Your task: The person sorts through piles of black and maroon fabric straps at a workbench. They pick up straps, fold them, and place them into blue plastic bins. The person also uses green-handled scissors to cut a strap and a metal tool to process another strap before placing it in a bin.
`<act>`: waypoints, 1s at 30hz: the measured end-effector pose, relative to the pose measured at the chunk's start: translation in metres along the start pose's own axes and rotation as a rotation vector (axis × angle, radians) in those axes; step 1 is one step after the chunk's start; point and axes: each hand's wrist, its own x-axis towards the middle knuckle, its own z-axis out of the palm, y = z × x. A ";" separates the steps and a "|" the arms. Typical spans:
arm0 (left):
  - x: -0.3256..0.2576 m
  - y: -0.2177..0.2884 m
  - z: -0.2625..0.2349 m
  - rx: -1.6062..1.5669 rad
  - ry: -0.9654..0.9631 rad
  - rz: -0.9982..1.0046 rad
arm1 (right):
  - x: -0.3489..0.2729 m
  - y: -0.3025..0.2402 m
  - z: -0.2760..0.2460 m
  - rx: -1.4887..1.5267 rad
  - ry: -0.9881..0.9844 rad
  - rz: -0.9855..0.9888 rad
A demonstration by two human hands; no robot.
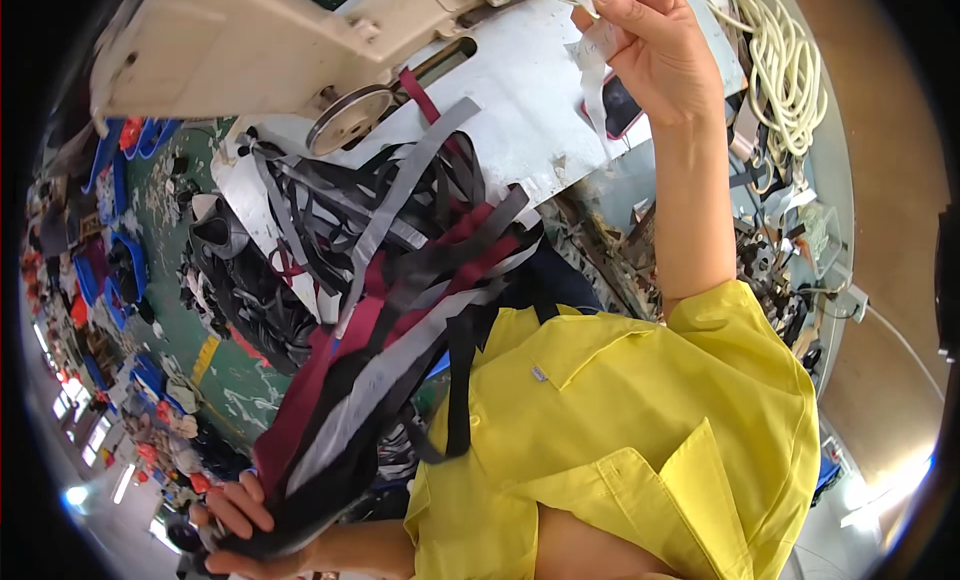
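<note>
At the lower left, my left hand (245,530) is closed around one end of a bundle of long fabric strips (370,375) in black, grey and maroon. The bundle runs up from it across my lap to a tangled heap of black and grey strips (385,195) on the table's edge. My right hand (650,40) is raised at the top, its fingers pinched on a thin, translucent white strip (594,75) that hangs down. Part of what it grips is cut off by the frame's upper edge.
A beige sewing machine (250,50) with a handwheel (350,120) stands on the pale table (530,100). Beyond my right hand lie a dark phone (620,105) and a coil of cream cord (785,70). Dark material (245,280) is piled on the green floor (160,240), near blue bins (125,270).
</note>
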 end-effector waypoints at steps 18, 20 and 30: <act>-0.052 -0.105 -0.026 -0.136 0.176 -0.178 | -0.128 0.137 0.257 -0.571 -1.020 -0.502; -0.066 -0.098 -0.043 -0.094 0.419 -0.410 | -0.131 0.157 0.259 -0.552 -1.117 -0.279; -0.091 -0.053 -0.117 -0.505 0.310 -0.210 | 0.058 0.405 0.222 -1.544 -0.142 -0.225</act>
